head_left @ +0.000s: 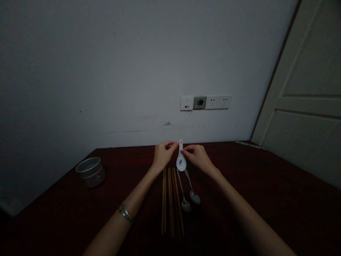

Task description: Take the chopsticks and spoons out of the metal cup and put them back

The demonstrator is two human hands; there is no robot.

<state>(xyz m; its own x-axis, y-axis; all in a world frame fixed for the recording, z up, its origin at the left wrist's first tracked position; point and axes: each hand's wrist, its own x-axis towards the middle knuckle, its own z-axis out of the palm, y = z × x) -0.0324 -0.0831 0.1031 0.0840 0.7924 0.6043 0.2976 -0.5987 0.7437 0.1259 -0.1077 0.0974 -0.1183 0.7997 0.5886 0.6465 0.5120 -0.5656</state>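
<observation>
A white soup spoon [181, 163] with a blue pattern in its bowl is between my two hands, its handle pointing toward the wall. My left hand [164, 152] pinches the handle near its top end. From the other side, my right hand [197, 154] grips the handle lower down, just above the bowl. Closer to me, several wooden chopsticks [171, 202] lie side by side on the table. To their right are two metal spoons, one [186, 205] beside the chopsticks and another [194, 197] farther right, bowls toward me.
A grey perforated utensil holder [93, 174] stands at the left of the dark red table [127, 163]. Behind the table rises a pale wall with sockets [217, 102]. A panelled door [306, 104] is at the right, and a thin strip [249, 144] lies at the back right edge.
</observation>
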